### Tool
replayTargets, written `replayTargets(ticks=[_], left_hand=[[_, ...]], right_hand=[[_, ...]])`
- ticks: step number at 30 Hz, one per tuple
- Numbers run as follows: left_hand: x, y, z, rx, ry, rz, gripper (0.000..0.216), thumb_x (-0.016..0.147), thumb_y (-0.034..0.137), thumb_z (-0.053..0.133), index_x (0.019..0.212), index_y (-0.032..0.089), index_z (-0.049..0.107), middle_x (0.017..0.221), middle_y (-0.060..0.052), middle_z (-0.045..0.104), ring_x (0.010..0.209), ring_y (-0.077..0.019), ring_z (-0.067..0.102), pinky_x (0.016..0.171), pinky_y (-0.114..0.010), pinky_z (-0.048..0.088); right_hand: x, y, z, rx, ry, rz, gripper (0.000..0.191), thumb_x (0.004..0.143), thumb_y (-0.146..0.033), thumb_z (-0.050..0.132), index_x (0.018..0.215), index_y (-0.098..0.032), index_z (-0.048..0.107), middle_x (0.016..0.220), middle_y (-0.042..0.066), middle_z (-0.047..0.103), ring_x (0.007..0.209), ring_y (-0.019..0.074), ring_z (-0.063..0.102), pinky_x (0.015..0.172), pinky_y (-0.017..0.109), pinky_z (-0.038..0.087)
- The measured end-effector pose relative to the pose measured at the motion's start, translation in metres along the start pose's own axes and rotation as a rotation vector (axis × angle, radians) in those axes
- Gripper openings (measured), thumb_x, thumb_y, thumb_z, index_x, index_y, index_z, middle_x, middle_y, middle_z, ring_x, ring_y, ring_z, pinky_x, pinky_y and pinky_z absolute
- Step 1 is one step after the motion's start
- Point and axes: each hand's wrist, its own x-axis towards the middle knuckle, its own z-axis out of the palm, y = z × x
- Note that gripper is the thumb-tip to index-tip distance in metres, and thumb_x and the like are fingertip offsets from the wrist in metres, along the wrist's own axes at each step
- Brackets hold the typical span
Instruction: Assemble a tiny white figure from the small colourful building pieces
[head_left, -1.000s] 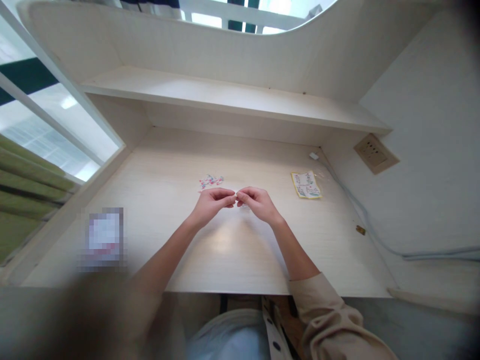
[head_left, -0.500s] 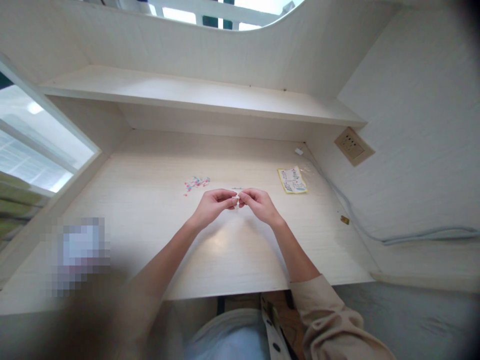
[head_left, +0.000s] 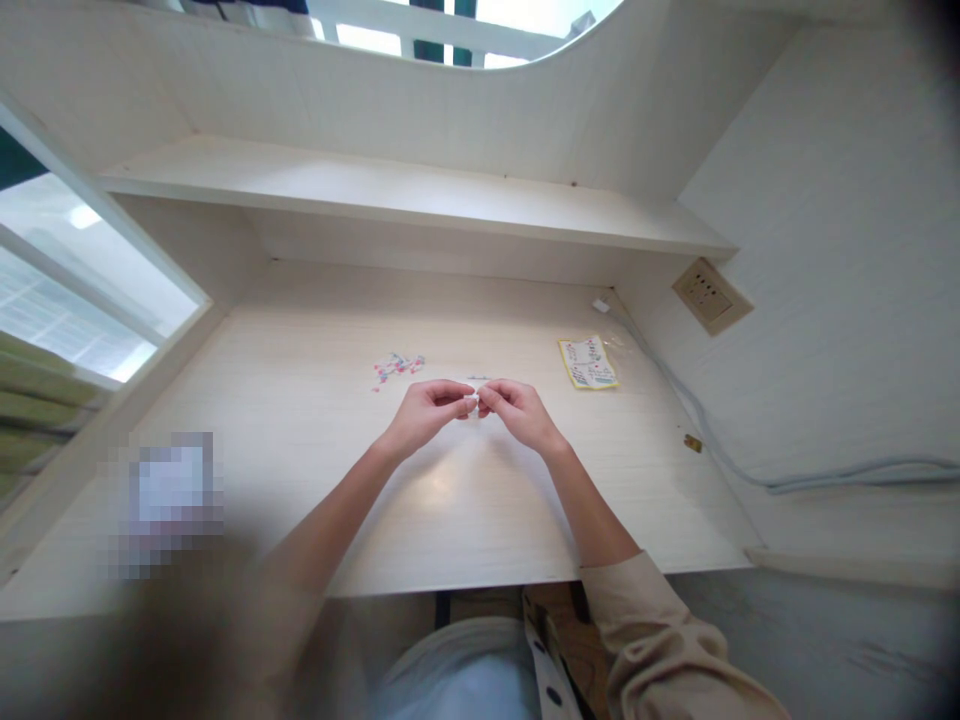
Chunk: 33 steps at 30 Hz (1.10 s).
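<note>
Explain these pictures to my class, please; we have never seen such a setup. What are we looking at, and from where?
There is no machine here: these are a person's bare left hand and right hand, seen by one camera worn on the head, looking forward and down. Above a pale desk, they pinch a tiny whitish piece, too small to identify. Beyond them, to the left, lie small pink and blue pieces; to the right, a yellow-edged printed sheet.

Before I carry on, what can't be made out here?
All in the head view:
Tiny white piece between bare left hand and bare right hand: shape mostly hidden by fingers.
Scattered small pink-and-blue pieces: exact shapes, too small.
Yellow-edged printed sheet: wording, too small.
Pale rectangular object: details, blurred by pixelation.
</note>
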Motion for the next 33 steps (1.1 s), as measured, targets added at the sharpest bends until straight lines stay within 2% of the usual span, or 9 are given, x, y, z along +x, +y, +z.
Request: replayTargets(ticks=[9,16,33], left_hand=[[-0.0035,0.0053,0.0019,0.077,-0.008,0.037,0.027,0.073,0.038,0.075,0.089,0.016,0.076,0.084,-0.008,0.074,0.073,-0.0177,0.065,0.07,-0.029,0.052],[-0.0026,0.0014,0.0036,0.016,0.041,0.052,0.028,0.069,0.033,0.079,0.089,0.014,0.075,0.09,-0.009,0.074,0.081,-0.0203,0.068,0.077,-0.031,0.054],[-0.0009,-0.0029,0.0015,0.011,0.066,0.082,0.022,0.066,0.029,0.081,0.081,0.014,0.075,0.084,-0.008,0.075,0.076,-0.0189,0.069,0.074,-0.03,0.056]], right_hand=[[-0.0022,-0.0024,-0.0005,-0.04,-0.023,-0.012,0.035,0.086,-0.05,0.058,0.084,-0.016,0.068,0.074,0.004,0.067,0.07,0.0154,0.064,0.068,0.027,0.05],[-0.0018,-0.0047,-0.0007,-0.067,-0.034,-0.038,0.037,0.088,-0.05,0.056,0.08,-0.016,0.068,0.071,0.003,0.067,0.069,0.0149,0.064,0.069,0.027,0.049],[0.0002,-0.0017,0.0001,-0.061,-0.013,-0.013,0.035,0.085,-0.05,0.061,0.082,-0.016,0.069,0.071,0.003,0.068,0.067,0.0142,0.064,0.067,0.026,0.05]])
